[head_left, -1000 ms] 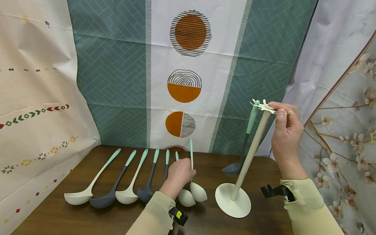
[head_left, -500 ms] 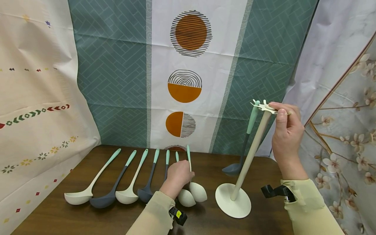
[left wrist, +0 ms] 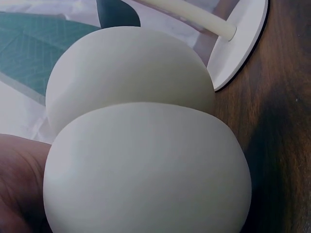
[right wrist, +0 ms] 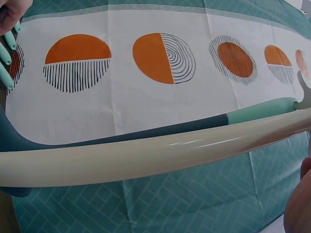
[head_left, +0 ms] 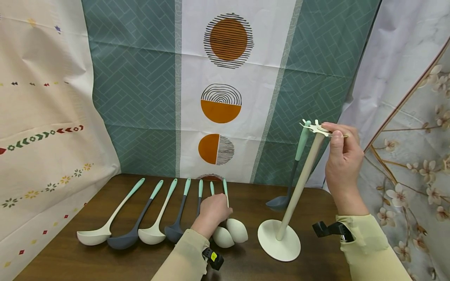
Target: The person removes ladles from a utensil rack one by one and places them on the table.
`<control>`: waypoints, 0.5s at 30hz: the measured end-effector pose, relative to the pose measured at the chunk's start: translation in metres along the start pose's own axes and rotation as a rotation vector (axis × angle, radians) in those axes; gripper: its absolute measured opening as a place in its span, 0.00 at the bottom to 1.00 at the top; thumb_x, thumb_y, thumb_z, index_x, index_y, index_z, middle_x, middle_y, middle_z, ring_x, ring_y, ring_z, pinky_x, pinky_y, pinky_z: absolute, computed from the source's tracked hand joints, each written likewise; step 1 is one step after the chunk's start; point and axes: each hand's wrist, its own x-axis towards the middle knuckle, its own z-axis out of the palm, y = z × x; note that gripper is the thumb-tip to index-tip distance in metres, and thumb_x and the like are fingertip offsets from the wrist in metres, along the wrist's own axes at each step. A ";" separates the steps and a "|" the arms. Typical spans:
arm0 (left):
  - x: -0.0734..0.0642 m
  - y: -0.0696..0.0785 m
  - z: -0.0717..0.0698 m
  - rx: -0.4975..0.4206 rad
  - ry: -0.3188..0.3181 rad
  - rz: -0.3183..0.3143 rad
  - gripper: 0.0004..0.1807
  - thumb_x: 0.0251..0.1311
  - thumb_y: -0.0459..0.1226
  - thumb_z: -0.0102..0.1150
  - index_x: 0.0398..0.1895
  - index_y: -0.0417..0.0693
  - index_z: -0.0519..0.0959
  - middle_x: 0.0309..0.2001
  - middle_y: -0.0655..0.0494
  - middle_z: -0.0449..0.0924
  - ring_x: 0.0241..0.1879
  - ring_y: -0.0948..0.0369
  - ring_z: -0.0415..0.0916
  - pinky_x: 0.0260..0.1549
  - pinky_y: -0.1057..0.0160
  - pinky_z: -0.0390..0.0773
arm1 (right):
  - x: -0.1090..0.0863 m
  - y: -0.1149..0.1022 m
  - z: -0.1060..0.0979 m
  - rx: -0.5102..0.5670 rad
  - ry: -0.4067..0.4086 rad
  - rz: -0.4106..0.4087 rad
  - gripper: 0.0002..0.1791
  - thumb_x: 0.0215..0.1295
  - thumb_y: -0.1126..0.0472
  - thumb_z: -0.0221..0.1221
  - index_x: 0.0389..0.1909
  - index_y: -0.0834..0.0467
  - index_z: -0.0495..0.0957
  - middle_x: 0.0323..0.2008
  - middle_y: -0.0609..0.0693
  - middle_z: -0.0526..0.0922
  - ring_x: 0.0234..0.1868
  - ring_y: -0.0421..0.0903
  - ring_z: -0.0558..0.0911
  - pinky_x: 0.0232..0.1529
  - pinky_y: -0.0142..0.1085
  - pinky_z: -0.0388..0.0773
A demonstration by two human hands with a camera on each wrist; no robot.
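Observation:
My left hand (head_left: pixel 213 210) holds the rightmost white ladle (head_left: pixel 237 230) by its stem, with the mint handle end sticking up past the fingers. Close to its left is another white ladle (head_left: pixel 223 237), partly covered by the hand. Both rounded bowls fill much of the left wrist view, the nearer bowl (left wrist: pixel 146 170) overlapping the farther one (left wrist: pixel 131 68). At right, my right hand (head_left: pixel 343 160) pinches the notched top of a cream utensil stand (head_left: pixel 302 183) between thumb and fingers. A dark ladle (head_left: pixel 277 201) with a mint handle hangs from that top.
Left of my left hand lie several ladles in a row, including a white one (head_left: pixel 95 236), a dark one (head_left: pixel 123 240) and another white one (head_left: pixel 152 235). The stand's round base (head_left: pixel 279 249) is on the dark wooden table (head_left: pixel 246 265). Patterned cloths (head_left: pixel 140 97) hang behind.
The rightmost white ladle's handle end has come down and tipped slightly left, with my left hand still around it. The right hand and the stand have stayed put.

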 end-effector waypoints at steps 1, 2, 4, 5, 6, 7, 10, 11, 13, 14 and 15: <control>0.000 0.000 0.000 0.001 0.000 0.001 0.22 0.70 0.44 0.75 0.19 0.49 0.79 0.19 0.56 0.75 0.22 0.57 0.74 0.22 0.55 0.74 | 0.000 0.000 0.000 0.000 -0.001 0.001 0.18 0.86 0.63 0.52 0.56 0.73 0.85 0.52 0.38 0.82 0.59 0.43 0.79 0.62 0.33 0.70; 0.000 0.000 0.001 0.000 -0.001 0.002 0.22 0.70 0.44 0.75 0.19 0.49 0.79 0.20 0.56 0.75 0.22 0.57 0.74 0.22 0.55 0.74 | 0.000 -0.001 0.000 0.000 -0.002 0.002 0.19 0.86 0.63 0.52 0.56 0.73 0.85 0.52 0.38 0.82 0.60 0.43 0.79 0.62 0.33 0.70; 0.000 0.000 0.001 0.001 -0.002 0.004 0.22 0.70 0.43 0.75 0.19 0.49 0.79 0.20 0.57 0.75 0.22 0.57 0.74 0.22 0.56 0.74 | 0.000 -0.001 0.000 0.000 -0.004 0.006 0.19 0.86 0.63 0.52 0.57 0.73 0.85 0.52 0.38 0.82 0.60 0.43 0.79 0.62 0.33 0.70; 0.000 -0.001 0.001 0.000 -0.003 0.004 0.22 0.70 0.43 0.75 0.19 0.49 0.79 0.20 0.57 0.75 0.22 0.57 0.73 0.22 0.56 0.74 | 0.000 -0.001 0.000 0.001 -0.005 0.007 0.19 0.86 0.63 0.52 0.57 0.73 0.85 0.52 0.38 0.82 0.60 0.43 0.79 0.62 0.33 0.70; 0.000 -0.001 0.001 0.001 -0.003 0.004 0.22 0.70 0.43 0.75 0.19 0.49 0.79 0.20 0.57 0.75 0.22 0.57 0.73 0.22 0.56 0.74 | 0.000 -0.001 0.000 0.001 -0.006 0.008 0.19 0.86 0.63 0.51 0.57 0.73 0.85 0.52 0.37 0.82 0.60 0.43 0.79 0.62 0.33 0.70; 0.000 -0.001 0.002 0.002 -0.002 0.004 0.22 0.70 0.43 0.75 0.19 0.49 0.79 0.20 0.57 0.75 0.22 0.57 0.73 0.22 0.56 0.74 | 0.000 -0.002 0.000 0.001 -0.006 0.008 0.19 0.86 0.64 0.51 0.57 0.73 0.85 0.52 0.37 0.82 0.60 0.43 0.79 0.62 0.33 0.70; 0.000 -0.001 0.002 0.007 -0.005 0.004 0.21 0.70 0.43 0.75 0.19 0.49 0.79 0.20 0.57 0.76 0.22 0.57 0.74 0.23 0.55 0.75 | 0.000 -0.001 0.000 -0.001 -0.004 0.006 0.19 0.86 0.64 0.51 0.57 0.73 0.85 0.52 0.37 0.82 0.59 0.43 0.79 0.62 0.33 0.70; 0.000 0.000 0.002 0.008 -0.006 0.003 0.21 0.70 0.43 0.76 0.20 0.49 0.79 0.21 0.57 0.76 0.23 0.57 0.74 0.23 0.55 0.75 | 0.000 -0.001 0.000 0.000 -0.004 0.005 0.19 0.86 0.64 0.51 0.57 0.73 0.85 0.52 0.37 0.82 0.59 0.43 0.79 0.62 0.33 0.70; 0.000 0.000 0.002 0.010 -0.008 0.001 0.21 0.70 0.43 0.76 0.20 0.49 0.79 0.21 0.57 0.76 0.23 0.57 0.74 0.24 0.54 0.76 | 0.000 -0.001 0.000 -0.001 -0.003 0.004 0.18 0.86 0.64 0.52 0.57 0.73 0.85 0.52 0.37 0.82 0.59 0.43 0.79 0.62 0.33 0.70; 0.001 0.000 0.002 0.009 -0.009 -0.001 0.21 0.69 0.43 0.76 0.20 0.49 0.79 0.21 0.57 0.76 0.23 0.56 0.74 0.24 0.54 0.76 | 0.000 0.000 -0.001 -0.001 -0.002 0.004 0.18 0.86 0.64 0.52 0.57 0.73 0.85 0.52 0.37 0.82 0.59 0.43 0.79 0.62 0.33 0.70; 0.001 0.000 0.002 0.010 -0.009 -0.001 0.21 0.69 0.43 0.76 0.20 0.49 0.80 0.22 0.57 0.76 0.24 0.56 0.74 0.24 0.54 0.77 | 0.000 0.000 -0.001 -0.001 -0.003 0.004 0.18 0.86 0.63 0.52 0.57 0.73 0.85 0.52 0.37 0.82 0.59 0.43 0.79 0.62 0.33 0.70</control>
